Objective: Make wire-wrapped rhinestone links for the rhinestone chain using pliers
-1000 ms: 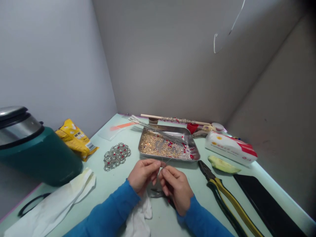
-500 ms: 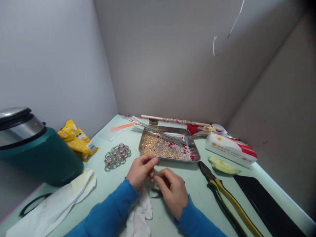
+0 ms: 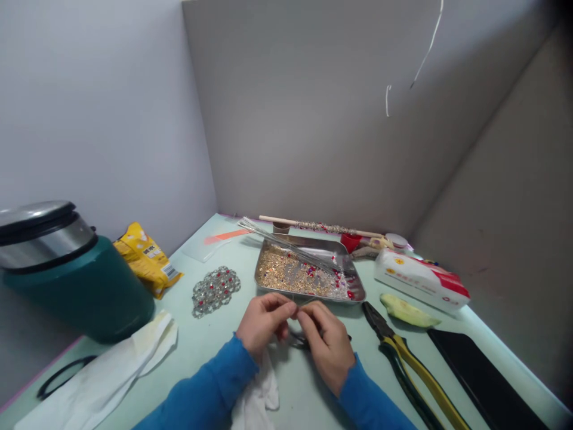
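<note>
My left hand (image 3: pixel 267 325) and my right hand (image 3: pixel 329 345) meet just in front of the bead tray, both closed in a fingertip pinch. A barely visible thin wire (image 3: pixel 293 297) shows at the fingertips; most of it is hidden. Under my right hand is a dark metal tool (image 3: pixel 299 339), partly covered, its kind unclear. The metal tray (image 3: pixel 308 294) behind holds gold, clear and red beads, with a bundle of straight wires (image 3: pixel 286 243) lying across it. To the left lies a flat beaded wire piece (image 3: pixel 216 291) with red beads. A white cloth (image 3: pixel 262 391) lies beneath my left wrist.
Large pliers (image 3: pixel 398 352), a black flat object (image 3: pixel 478 373), a pale green vegetable piece (image 3: pixel 407 310) and a tissue pack (image 3: pixel 421 278) lie on the right. A green flask (image 3: pixel 85 286), yellow packet (image 3: pixel 147 257) and white paper (image 3: pixel 107 370) occupy the left. A beaded stick (image 3: pixel 322 226) lies behind.
Both hands have shifted slightly right, their fingertips now closer together. The dark tool has moved along with my right hand. The whole view has shifted a little.
</note>
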Available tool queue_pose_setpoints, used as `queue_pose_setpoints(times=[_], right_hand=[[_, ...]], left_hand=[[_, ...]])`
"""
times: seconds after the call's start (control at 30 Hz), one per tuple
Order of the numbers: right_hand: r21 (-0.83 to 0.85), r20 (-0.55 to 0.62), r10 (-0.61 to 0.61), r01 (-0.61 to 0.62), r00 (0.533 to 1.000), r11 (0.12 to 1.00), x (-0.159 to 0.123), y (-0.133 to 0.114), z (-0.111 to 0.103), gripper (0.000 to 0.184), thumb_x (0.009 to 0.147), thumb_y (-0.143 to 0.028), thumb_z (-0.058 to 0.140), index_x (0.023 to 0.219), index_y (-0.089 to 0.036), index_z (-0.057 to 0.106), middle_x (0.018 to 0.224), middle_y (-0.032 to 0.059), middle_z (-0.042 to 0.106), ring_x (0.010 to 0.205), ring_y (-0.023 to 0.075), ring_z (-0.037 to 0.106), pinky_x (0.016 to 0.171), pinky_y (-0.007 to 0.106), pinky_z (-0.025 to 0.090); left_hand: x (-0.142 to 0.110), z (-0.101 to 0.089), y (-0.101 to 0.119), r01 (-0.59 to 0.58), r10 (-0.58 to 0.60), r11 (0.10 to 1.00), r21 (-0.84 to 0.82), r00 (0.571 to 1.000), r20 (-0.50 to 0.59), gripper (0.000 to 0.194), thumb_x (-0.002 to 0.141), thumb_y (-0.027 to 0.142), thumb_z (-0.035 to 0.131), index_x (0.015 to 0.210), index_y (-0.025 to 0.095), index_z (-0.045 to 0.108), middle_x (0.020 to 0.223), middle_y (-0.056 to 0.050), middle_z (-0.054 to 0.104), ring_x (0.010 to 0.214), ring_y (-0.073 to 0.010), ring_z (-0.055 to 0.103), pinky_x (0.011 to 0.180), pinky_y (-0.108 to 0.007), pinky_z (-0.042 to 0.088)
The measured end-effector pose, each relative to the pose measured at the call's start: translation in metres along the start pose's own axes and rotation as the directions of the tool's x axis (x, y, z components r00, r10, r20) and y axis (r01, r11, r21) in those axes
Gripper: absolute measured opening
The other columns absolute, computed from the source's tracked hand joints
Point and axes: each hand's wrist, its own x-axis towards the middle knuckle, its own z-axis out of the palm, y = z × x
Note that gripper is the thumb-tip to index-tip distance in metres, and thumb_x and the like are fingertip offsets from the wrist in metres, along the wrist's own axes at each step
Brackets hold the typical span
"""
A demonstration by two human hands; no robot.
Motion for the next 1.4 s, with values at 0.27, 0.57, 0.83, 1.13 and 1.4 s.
queue_pose_setpoints(times=[0.27, 0.57, 0.83, 1.13, 1.4], right_hand=[[0.307, 0.072, 0.241, -0.252, 0.968, 0.918, -0.005, -0.007, 0.007, 0.025, 0.083, -0.033, 0.049, 0.063, -0.018, 0.049, 0.053, -0.0050, 0.042, 0.051, 0.0097, 0.039, 0.049, 0.020, 0.032], [0.284, 0.014, 0.246, -0.239, 0.969, 0.929, -0.004, -0.002, 0.007, 0.024, 0.082, -0.032, 0.050, 0.064, -0.017, 0.052, 0.052, -0.0050, 0.041, 0.050, 0.0097, 0.039, 0.047, 0.020, 0.031], [0.230, 0.015, 0.206, -0.204, 0.978, 0.952, -0.006, 0.003, 0.009, 0.024, 0.084, -0.032, 0.047, 0.065, -0.018, 0.052, 0.057, -0.0036, 0.043, 0.053, 0.0107, 0.042, 0.050, 0.021, 0.033], [0.235, 0.032, 0.215, -0.216, 0.976, 0.948, -0.006, 0.003, 0.008, 0.026, 0.084, -0.032, 0.048, 0.063, -0.018, 0.051, 0.055, -0.0038, 0.044, 0.052, 0.0106, 0.042, 0.049, 0.020, 0.033], [0.071, 0.019, 0.021, -0.022, 1.000, 0.997, -0.007, -0.008, 0.006, 0.023, 0.086, -0.025, 0.044, 0.068, -0.017, 0.056, 0.064, 0.0001, 0.051, 0.059, 0.0124, 0.048, 0.056, 0.023, 0.036]], left_hand=[[0.000, 0.002, -0.007, 0.034, -0.033, 0.998, -0.044, 0.999, 0.015, 0.035, 0.068, 0.043, 0.065, 0.076, 0.009, 0.065, 0.039, 0.005, 0.040, 0.034, -0.0056, 0.033, 0.033, -0.018, 0.028], [0.000, 0.002, -0.004, 0.064, -0.049, 0.988, -0.138, 0.993, 0.109, 0.034, 0.073, 0.041, 0.060, 0.086, 0.009, 0.063, 0.053, 0.004, 0.044, 0.036, -0.0046, 0.036, 0.032, -0.017, 0.035], [0.001, 0.002, -0.006, 0.069, -0.063, 0.993, -0.091, 0.996, 0.070, 0.033, 0.073, 0.042, 0.060, 0.081, 0.010, 0.062, 0.047, 0.004, 0.045, 0.035, -0.0045, 0.035, 0.033, -0.017, 0.033], [0.000, 0.003, -0.007, 0.090, -0.086, 0.993, -0.074, 0.995, 0.047, 0.035, 0.069, 0.043, 0.064, 0.076, 0.010, 0.062, 0.039, 0.006, 0.039, 0.035, -0.0054, 0.033, 0.033, -0.017, 0.033], [0.004, -0.003, 0.003, -0.018, 0.013, 0.995, -0.099, 0.999, -0.046, 0.031, 0.067, 0.041, 0.066, 0.073, 0.013, 0.054, 0.065, 0.000, 0.060, 0.038, -0.0053, 0.048, 0.038, -0.019, 0.039]])
